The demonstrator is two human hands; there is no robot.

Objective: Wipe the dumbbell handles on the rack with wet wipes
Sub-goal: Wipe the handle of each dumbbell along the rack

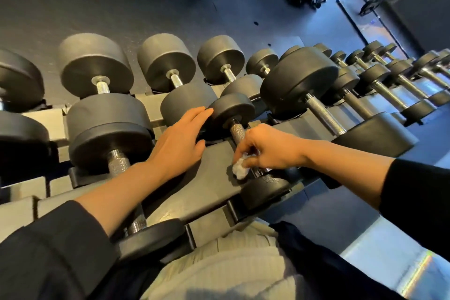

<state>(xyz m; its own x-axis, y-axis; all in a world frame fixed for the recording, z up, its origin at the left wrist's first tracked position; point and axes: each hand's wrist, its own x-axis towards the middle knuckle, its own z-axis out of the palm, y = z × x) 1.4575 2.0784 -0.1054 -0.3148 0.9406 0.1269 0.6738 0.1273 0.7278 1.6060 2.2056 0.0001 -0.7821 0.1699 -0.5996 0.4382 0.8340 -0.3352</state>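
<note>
- Sleeves pushed back, keeping cuffs off the rack [209,192].
- Right hand [270,151] grasps the wet wipe [239,170] around the dumbbell handle [237,132], near its lower end, to scrub the knurling.
- Left hand [177,141] released, fingers flat against the dumbbell's upper head [231,109], likely steadying it.

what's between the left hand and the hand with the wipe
In the head view, the small dumbbell's far head and its bare knurled handle lie between the left hand and the right hand, which holds the wipe.
</note>
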